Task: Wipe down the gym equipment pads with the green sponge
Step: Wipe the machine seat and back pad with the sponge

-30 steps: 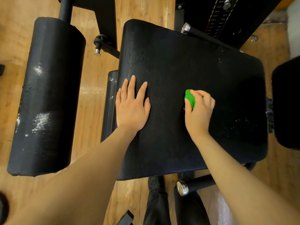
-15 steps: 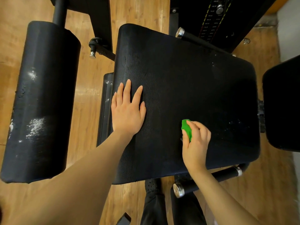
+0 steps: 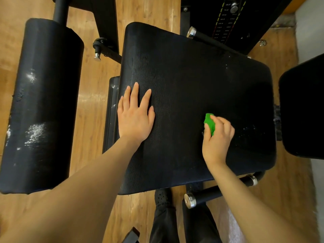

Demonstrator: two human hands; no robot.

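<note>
A wide black seat pad fills the middle of the view. My right hand grips the green sponge and holds it against the pad right of centre. Most of the sponge is hidden under my fingers. My left hand rests flat on the pad's left part, fingers straight and spread. A black roller pad with white scuff marks lies to the left, apart from the seat. Faint white specks show on the seat pad just right of the sponge.
Another black pad stands at the right edge. A weight stack rises behind the seat. Chrome-capped bars stick out below and behind the seat. The floor is wood. My dark trouser legs show at the bottom.
My right hand dragged the sponge toward me down the pad, then back up and slightly right. My left hand stayed flat in place.
</note>
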